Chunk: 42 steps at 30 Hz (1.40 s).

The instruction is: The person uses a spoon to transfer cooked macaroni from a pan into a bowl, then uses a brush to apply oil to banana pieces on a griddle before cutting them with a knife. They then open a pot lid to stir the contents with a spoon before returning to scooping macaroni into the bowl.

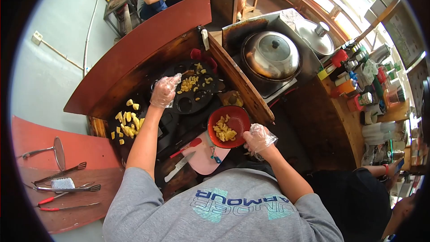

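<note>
My left hand (165,91), in a clear plastic glove, is closed above the left side of a black pan (184,104) with round hollows. What its fingers hold, if anything, is hidden. Yellow chopped pieces (188,84) lie heaped on the pan, just right of that hand. A red bowl (242,125) contains more yellow pieces (224,130). My right hand (260,140), also gloved, grips this bowl at its right rim. Below the bowl is a pink cutting board (201,163), with a knife (180,166) across its left edge.
Larger yellow chunks (129,125) lie left of my left forearm. A lidded pot (271,56) stands beyond a wooden partition (242,80). Tongs (67,188) hang on the left panel. Bottles and jars (358,85) crowd the right counter. A person (354,197) is at right; others sit behind.
</note>
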Tool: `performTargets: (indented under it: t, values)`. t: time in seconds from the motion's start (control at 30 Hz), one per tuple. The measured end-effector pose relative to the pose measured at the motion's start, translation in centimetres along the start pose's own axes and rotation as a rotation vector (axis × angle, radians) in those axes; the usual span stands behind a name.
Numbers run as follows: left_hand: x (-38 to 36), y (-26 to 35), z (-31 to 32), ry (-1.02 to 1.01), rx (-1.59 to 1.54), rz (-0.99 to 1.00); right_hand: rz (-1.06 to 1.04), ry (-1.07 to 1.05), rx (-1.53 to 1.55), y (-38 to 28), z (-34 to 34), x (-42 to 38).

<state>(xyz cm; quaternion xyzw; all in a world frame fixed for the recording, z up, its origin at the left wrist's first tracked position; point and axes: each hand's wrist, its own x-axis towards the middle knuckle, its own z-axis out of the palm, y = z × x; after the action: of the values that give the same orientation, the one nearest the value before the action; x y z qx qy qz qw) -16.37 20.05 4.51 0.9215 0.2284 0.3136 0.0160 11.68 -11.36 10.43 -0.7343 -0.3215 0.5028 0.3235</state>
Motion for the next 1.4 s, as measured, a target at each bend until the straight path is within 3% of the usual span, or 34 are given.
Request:
performTargets:
  t: [0.07, 0.23, 0.33, 0.57, 0.63, 0.77, 0.83, 0.97, 1.17, 1.4]
  values:
    - [1.2, 0.2, 0.8, 0.078, 0.021, 0.080, -0.007, -0.024, -0.011, 0.2, 0.1, -0.1]
    - [3.0, 1.3, 2.7, -0.001, -0.078, 0.124, -0.096, 0.009, -0.070, 0.9, 0.1, -0.2]
    - [2.6, 0.0, 3.5, 0.063, 0.052, -0.052, -0.061, 0.026, -0.084, 0.5, -0.3, -0.8]
    - [1.8, -1.8, 4.8, -0.041, 0.044, 0.053, -0.034, 0.062, -0.054, 2.1, -0.1, -0.9]
    - [2.0, -2.8, 5.2, 0.044, 0.040, 0.030, -0.032, 0.066, -0.048, 1.7, -0.4, -1.2]
    - [2.4, -5.2, 4.9, -0.037, -0.011, -0.074, -0.062, 0.048, -0.068, 2.3, -0.3, -1.1]
    - [3.2, -6.5, 4.9, -0.081, -0.029, 0.019, -0.044, 0.046, -0.069, 1.8, -0.3, -1.2]
    - [5.2, -7.6, 3.0, -0.245, -0.323, -0.082, -0.016, 0.037, -0.030, 1.4, -0.2, -1.4]
    - [7.4, -7.5, 0.4, -0.432, -0.114, 0.096, -0.037, 0.036, -0.030, 1.8, 0.3, -1.0]
    - [6.9, -7.2, -2.4, -0.418, -0.147, 0.076, -0.038, 0.027, -0.019, 1.3, 0.5, -1.0]
